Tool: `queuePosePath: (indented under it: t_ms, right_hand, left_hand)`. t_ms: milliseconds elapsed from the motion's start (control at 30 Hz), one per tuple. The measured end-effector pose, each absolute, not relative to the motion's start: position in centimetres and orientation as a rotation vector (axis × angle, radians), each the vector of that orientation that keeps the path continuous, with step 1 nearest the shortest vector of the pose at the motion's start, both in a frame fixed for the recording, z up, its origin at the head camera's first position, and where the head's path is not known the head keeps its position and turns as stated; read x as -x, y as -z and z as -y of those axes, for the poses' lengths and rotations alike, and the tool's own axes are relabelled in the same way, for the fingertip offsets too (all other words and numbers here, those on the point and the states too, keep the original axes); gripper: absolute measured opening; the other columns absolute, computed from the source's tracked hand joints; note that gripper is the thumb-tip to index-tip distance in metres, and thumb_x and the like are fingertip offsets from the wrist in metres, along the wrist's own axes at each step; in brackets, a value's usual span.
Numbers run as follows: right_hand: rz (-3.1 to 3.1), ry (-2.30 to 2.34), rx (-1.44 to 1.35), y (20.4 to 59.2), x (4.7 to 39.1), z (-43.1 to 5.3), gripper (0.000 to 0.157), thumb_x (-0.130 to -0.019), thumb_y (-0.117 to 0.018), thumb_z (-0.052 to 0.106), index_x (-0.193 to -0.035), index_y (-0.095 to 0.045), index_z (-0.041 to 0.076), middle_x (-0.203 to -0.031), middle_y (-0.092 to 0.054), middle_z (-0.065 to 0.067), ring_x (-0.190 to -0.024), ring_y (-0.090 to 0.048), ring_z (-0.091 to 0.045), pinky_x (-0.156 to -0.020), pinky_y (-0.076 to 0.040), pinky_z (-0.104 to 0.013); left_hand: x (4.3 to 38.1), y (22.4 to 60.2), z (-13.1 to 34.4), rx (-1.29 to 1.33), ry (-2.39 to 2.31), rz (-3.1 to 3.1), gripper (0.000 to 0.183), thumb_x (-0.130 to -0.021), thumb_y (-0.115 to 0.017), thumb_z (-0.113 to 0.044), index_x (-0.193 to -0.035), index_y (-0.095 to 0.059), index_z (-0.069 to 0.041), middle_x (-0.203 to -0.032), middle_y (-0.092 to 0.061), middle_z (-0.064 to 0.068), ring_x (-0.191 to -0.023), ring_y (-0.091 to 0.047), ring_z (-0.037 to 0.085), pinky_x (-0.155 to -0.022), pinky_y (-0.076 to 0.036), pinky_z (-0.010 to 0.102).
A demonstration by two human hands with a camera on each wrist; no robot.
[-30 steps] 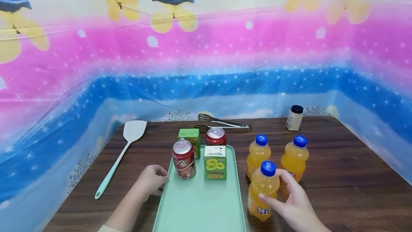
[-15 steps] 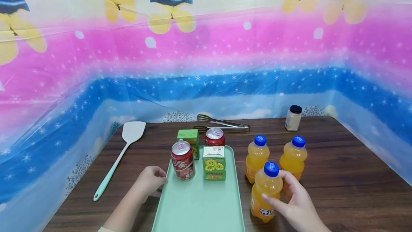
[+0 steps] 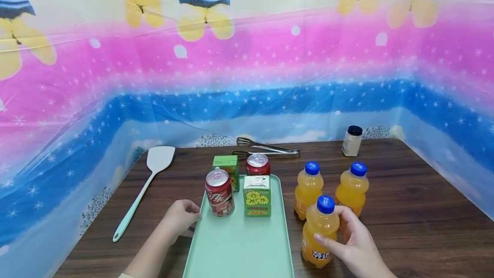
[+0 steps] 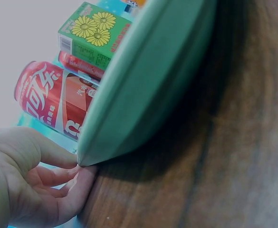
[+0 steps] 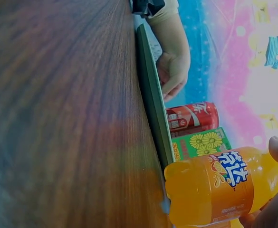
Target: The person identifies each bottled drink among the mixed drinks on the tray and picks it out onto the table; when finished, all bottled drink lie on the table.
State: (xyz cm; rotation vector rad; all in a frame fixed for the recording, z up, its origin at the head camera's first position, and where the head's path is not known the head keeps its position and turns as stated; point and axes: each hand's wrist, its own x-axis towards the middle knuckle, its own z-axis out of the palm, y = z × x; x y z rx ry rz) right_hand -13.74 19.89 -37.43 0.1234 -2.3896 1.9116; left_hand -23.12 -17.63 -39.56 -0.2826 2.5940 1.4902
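My left hand [image 3: 179, 218] pinches the left rim of a pale green tray [image 3: 239, 250] between thumb and fingers, as the left wrist view shows up close. On the far half of the tray stand a red cola can [image 3: 220, 196] and a green drink carton [image 3: 257, 198] with yellow flowers. Behind them are another green carton [image 3: 227, 163] and a second red can [image 3: 257, 164], both partly hidden. To the right of the tray, my right hand [image 3: 356, 243] grips an orange soda bottle [image 5: 210, 187] with a blue cap, held upright close to the tabletop.
Two more orange soda bottles [image 3: 308, 190] stand just beyond the right hand, the right one [image 3: 352, 188] partly covered by it. Metal tongs [image 3: 270, 150] lie at the back, and a black-lidded jar [image 3: 352, 141] stands back right. A spatula [image 3: 143, 188] lies at left.
The gripped soda bottle has shifted slightly right, away from the tray, and then a touch lower in view. The left hand and tray stay put.
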Motion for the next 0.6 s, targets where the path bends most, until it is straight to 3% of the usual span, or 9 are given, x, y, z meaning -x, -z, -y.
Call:
queuePosePath:
  t_ms: [167,600]
  right_hand:
    - [2.41,-1.911,-0.13,37.47,13.82,-19.97,0.053,-0.08,-0.075,0.014,-0.122,-0.044,0.006,-0.128,-0.05,-0.008,-0.122,-0.046,-0.03,-0.101,-0.036,-0.053]
    - [2.457,-1.908,-0.155,37.04,13.71,-20.27,0.054,-0.078,-0.077,0.014,-0.12,-0.044,0.005,-0.121,-0.052,-0.009,-0.117,-0.049,-0.029,-0.097,-0.039,-0.054]
  left_hand:
    - [23.11,39.63,17.63,0.268,-1.493,-2.602,0.01,-0.089,-0.057,-0.001,-0.097,-0.058,0.006,-0.085,-0.057,0.015,-0.07,-0.061,0.022,-0.057,-0.057,0.037]
    - [23.24,39.67,17.63,0.265,-1.502,-2.591,0.01,-0.089,-0.056,0.0,-0.096,-0.058,0.006,-0.084,-0.057,0.015,-0.07,-0.06,0.023,-0.056,-0.057,0.036]
